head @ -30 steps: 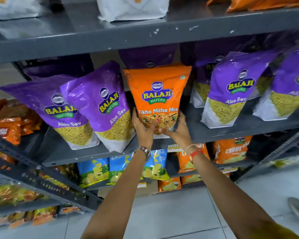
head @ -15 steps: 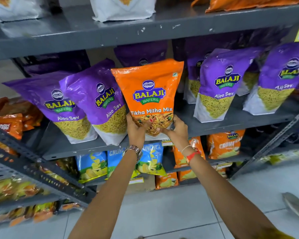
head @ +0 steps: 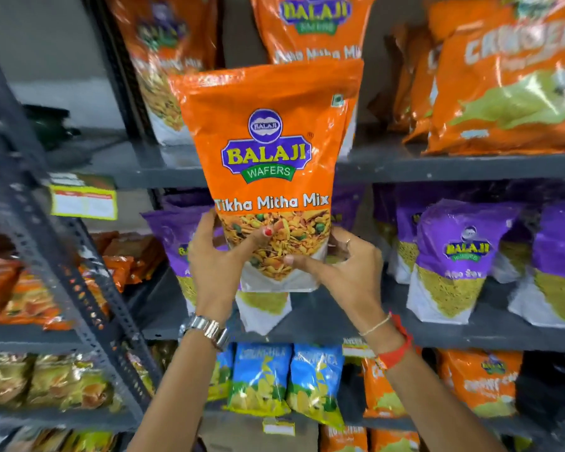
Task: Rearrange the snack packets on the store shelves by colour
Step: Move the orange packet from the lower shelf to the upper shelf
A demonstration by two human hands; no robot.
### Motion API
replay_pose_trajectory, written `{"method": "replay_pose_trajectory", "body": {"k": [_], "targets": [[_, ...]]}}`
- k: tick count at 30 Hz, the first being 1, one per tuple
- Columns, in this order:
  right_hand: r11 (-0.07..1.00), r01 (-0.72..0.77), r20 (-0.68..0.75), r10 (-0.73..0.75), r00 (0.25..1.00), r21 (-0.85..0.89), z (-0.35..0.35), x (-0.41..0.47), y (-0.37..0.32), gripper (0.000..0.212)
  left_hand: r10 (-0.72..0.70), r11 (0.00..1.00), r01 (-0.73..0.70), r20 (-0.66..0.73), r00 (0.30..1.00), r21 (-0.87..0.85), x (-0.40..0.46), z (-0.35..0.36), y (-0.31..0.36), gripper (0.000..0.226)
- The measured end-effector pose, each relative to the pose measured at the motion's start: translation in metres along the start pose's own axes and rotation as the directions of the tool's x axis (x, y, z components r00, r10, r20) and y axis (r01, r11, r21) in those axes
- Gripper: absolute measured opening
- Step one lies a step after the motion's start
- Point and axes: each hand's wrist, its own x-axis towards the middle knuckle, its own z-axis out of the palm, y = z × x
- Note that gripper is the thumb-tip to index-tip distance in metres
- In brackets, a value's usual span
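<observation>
Since half a second ago the orange Tikha Mitha Mix packet [head: 268, 171] has come up off the purple row and now hangs upright in the air in front of the upper shelf [head: 454, 168], and the view has tipped upward so that shelf's orange stock fills the top. Both hands grip the packet at its lower end: the left hand [head: 217, 259] wraps its left edge with the thumb across the printed window, and the right hand [head: 343, 272] curls round the bottom right corner, fingers [head: 346, 238] closed on the bag's side, thumb on the front. Neither hand is open; each has firm hold of the bag and nothing else. From the fingers the packet rises straight up, its long axis vertical, its top edge overlapping a matching orange packet [head: 307, 27] standing on the upper shelf just behind it. That is the relation the next move seems to turn on: the orange group lies above and beyond the fingertips, while the purple Aloo Sev packets [head: 460, 256] sit behind and to the right of the fingers on the middle shelf. Both hands look about equally near the upper shelf, so pushing the bag up and forward with both would probably seat it; its base must clear the shelf lip first
</observation>
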Motion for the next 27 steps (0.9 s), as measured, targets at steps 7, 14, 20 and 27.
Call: {"method": "replay_pose_trajectory", "body": {"k": [7,14,20,27], "targets": [[0.982,0.179,-0.015,-0.178,0.984,0.064,0.047,0.071,-0.075,0.064,0.124,0.988,-0.114,-0.096,0.988,0.102,0.09,-0.043,0.061,0.053],[0.977,0.211,0.023,-0.211,0.977,0.031,0.099,0.135,-0.129,0.04,0.111,0.963,-0.077,-0.116,0.987,0.259,0.174,-0.075,0.096,0.058],[0.983,0.179,0.103,-0.182,0.978,0.04,0.14,0.169,-0.131,0.055,0.069,0.952,-0.032,-0.112,0.991,0.303,0.22,-0.087,0.086,0.03],[0.992,0.13,0.125,-0.13,0.984,0.008,0.163,0.182,-0.12,0.057,0.026,0.946,0.023,-0.147,0.989,0.323,0.241,-0.092,0.056,0.031]]}}
